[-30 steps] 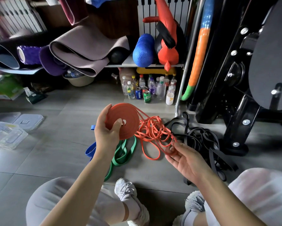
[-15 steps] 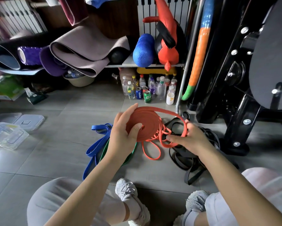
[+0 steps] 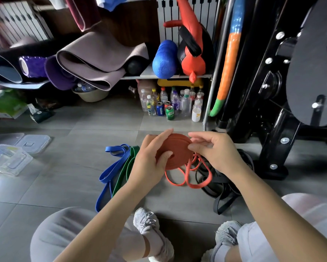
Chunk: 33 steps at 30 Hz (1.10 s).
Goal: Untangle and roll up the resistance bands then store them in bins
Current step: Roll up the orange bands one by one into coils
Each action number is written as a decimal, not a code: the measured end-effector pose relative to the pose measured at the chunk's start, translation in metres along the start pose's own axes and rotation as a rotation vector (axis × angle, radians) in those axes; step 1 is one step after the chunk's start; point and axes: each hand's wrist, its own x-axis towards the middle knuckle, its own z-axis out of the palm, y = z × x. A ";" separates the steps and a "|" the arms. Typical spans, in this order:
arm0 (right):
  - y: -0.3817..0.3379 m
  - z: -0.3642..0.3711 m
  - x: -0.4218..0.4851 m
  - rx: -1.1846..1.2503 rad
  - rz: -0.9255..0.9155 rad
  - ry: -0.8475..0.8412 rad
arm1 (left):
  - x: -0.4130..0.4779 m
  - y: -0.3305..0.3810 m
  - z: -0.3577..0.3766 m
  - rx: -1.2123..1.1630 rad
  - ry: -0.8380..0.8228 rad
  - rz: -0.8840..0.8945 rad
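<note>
Since half a second earlier the right hand (image 3: 215, 154) had come up to the right rim of the orange rubber resistance band (image 3: 177, 148), now mostly wound into a flat disc. The wide loop it had been drawing round was gone, and fewer loose strands trailed down. The left hand (image 3: 151, 159) still gripped the disc, thumb across its near face. The right hand pinched the band at the rim between thumb and forefinger. The disc hung in the air between both hands.

The right hand hid where the loose tail left the disc. The right forearm covered part of the tangled black flat bands (image 3: 225, 188). The left forearm cut off the long blue rubber band (image 3: 111, 167) and the green rubber band (image 3: 125, 171), which lay side by side.

All of it lay on a grey tiled floor (image 3: 64, 186). Clear plastic bins (image 3: 7, 159) sat well apart at the left edge. Rolled exercise mats (image 3: 94, 59) filled a shelf, with drink bottles (image 3: 174, 104) beneath.
</note>
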 end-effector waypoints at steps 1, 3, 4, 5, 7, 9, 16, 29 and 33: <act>0.002 -0.001 -0.001 -0.009 0.005 -0.007 | 0.000 0.000 -0.001 0.002 0.003 0.001; 0.004 -0.001 -0.003 -0.011 0.013 -0.044 | 0.001 0.001 -0.002 0.002 0.005 0.000; 0.004 0.000 -0.003 -0.011 0.008 -0.052 | 0.002 0.001 -0.002 0.003 0.005 0.003; 0.004 0.000 -0.004 -0.017 -0.003 -0.048 | 0.003 0.002 -0.002 0.003 0.005 0.005; 0.003 -0.001 -0.004 -0.011 -0.017 -0.045 | 0.004 0.002 -0.002 -0.003 0.002 0.004; 0.001 -0.003 -0.005 0.068 -0.010 -0.086 | 0.005 0.002 -0.002 -0.011 -0.010 0.011; -0.003 -0.002 -0.001 0.143 -0.029 -0.110 | 0.002 0.008 0.002 0.012 -0.115 0.053; 0.014 0.003 -0.013 0.231 0.086 -0.094 | 0.001 0.008 0.004 -0.073 -0.016 -0.053; 0.013 0.004 -0.015 0.279 0.088 -0.102 | 0.003 0.008 0.004 -0.142 0.045 -0.124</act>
